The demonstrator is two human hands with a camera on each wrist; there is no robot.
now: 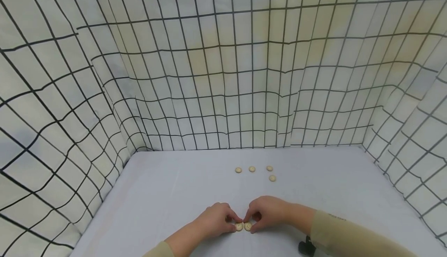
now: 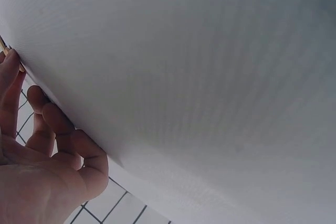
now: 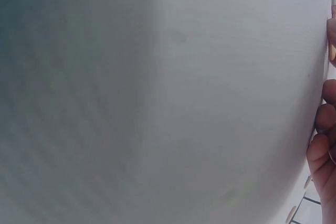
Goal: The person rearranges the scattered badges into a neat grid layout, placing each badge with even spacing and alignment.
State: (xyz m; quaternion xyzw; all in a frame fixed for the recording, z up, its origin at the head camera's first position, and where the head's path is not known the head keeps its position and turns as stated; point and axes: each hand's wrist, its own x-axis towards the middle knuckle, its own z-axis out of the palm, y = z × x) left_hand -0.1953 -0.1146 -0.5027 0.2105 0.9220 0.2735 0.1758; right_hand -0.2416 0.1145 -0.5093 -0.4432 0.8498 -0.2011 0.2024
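Side by side near the table's front lie two small round beige discs with dark marks on top. My left hand pinches the left disc between thumb and index finger. The right disc is held the same way by my right hand. Whether the two discs touch cannot be made out. In the left wrist view, the left hand has its other fingers bent against the white surface. The right wrist view catches only part of the right hand at its edge.
Farther back on the white table are several similar discs: a left one, a middle one, and a right pair, one disc behind another. Gridded white cloth walls enclose the table. A black object sits beneath the right forearm.
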